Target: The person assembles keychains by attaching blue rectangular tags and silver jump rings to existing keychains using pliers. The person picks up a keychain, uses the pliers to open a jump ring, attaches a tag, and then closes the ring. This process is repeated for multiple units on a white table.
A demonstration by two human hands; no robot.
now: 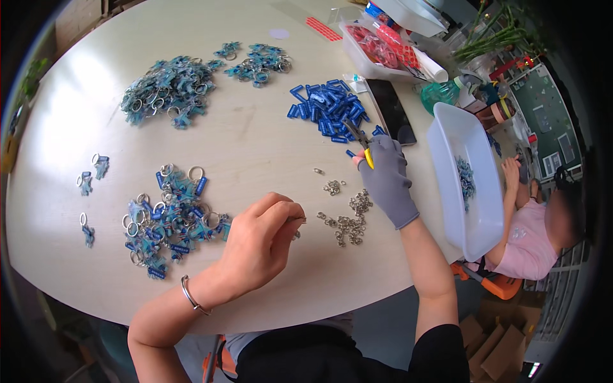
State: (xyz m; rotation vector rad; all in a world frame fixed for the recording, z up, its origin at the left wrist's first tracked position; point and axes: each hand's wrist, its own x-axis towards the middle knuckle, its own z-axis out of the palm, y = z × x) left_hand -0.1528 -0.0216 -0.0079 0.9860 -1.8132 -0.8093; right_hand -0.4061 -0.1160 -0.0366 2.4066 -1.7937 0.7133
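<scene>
My left hand [258, 239], bare with a silver bracelet [190, 295] at the wrist, is closed in a pinch over the near middle of the table. A tiny metal piece [302, 220] shows at its fingertips, too small to name surely. In a grey fingerless glove, my right hand [389, 182] grips yellow-handled pliers [369, 157], jaws toward a heap of blue tags [329, 105]. One blue tag [350, 153] shows by its fingertips; whether they pinch it I cannot tell. Small metal clasps and rings [348, 230] lie in clusters between my hands.
Assembled keychains [159, 223] are heaped left of my left hand. Teal charms with rings [167, 89] lie farther back. A phone [391, 112], a white bin [472, 223] and a box of red packets [377, 51] stand right. Another person [530, 236] sits beyond the bin.
</scene>
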